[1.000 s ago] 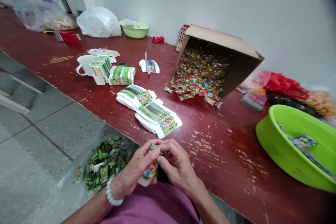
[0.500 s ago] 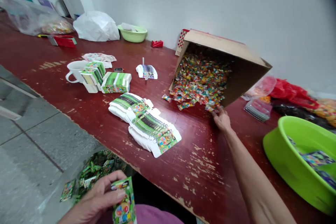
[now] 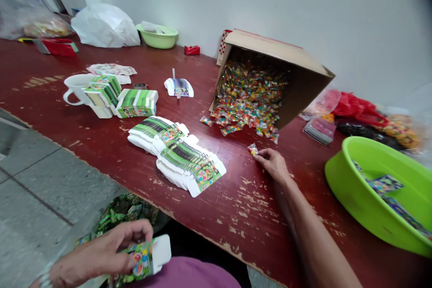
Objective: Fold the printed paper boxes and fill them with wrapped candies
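Note:
My left hand (image 3: pixel 111 249) grips a small green printed box (image 3: pixel 143 261) over my lap; a white end flap stands open on its right side. Over the table, my right hand (image 3: pixel 272 162) pinches one wrapped candy (image 3: pixel 252 149) between thumb and fingers. Beyond it a cardboard box (image 3: pixel 280 40) lies on its side, with many wrapped candies (image 3: pixel 249 94) spilling from its mouth onto the table. Fanned stacks of flat green cartons (image 3: pixel 182 157) lie left of my right hand. Below the table edge, a clear bag (image 3: pixel 124 211) holds many green boxes.
On the right is a green basin (image 3: pixel 351 189) with dark printed packets inside. A white mug (image 3: pixel 76 87) and banded carton bundles (image 3: pixel 137 102) stand at left. Farther back are a purple carton stack (image 3: pixel 178 87), a red tape dispenser (image 3: pixel 192 50) and a white bag (image 3: pixel 104 27).
My right hand left the small box, reached to the candy pile, and has drawn back with one candy. My left hand has tilted the box onto its side, its flap now facing right.

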A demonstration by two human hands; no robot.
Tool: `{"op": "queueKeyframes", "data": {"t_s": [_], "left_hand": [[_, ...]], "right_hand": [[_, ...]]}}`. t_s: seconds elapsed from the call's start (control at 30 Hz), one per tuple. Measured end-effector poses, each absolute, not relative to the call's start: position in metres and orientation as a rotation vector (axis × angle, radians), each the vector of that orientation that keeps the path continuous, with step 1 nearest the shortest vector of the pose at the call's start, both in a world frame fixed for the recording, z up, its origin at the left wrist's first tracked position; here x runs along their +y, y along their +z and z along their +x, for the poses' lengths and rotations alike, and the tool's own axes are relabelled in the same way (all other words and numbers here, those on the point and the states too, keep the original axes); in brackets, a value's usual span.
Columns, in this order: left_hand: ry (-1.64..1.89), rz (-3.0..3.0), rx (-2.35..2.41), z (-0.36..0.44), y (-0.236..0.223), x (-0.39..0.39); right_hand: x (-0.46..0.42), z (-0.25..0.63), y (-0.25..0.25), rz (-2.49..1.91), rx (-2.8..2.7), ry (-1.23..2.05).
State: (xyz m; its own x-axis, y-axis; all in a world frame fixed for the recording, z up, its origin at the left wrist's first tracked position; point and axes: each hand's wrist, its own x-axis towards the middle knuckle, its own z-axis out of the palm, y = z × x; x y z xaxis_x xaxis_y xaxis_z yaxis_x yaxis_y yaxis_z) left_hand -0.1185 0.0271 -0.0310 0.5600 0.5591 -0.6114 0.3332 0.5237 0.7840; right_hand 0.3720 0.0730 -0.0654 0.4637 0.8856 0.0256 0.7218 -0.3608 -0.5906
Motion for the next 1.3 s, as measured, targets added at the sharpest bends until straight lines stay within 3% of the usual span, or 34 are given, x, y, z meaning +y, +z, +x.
{"op": "queueKeyframes", "data": {"t_s": [0.23,0.6,0.8,1.3], "left_hand": [[0.070,0.902,0.886,-0.113,-0.014,0.030],[0.161,0.972,0.696,-0.077,-0.008,0.023],[0.254,0.935,0.740,-0.064,-0.010,0.021],[0.421,0.869,0.806,-0.041,-0.006,0.019]], "right_hand": [[0.010,0.345,-0.061,-2.043,-1.332,0.570],[0.020,0.324,-0.055,-1.928,-1.158,0.742],[0.011,0.305,-0.053,-1.711,-0.854,1.001],[-0.022,0.229,-0.019,-1.258,-0.442,1.257]]}}
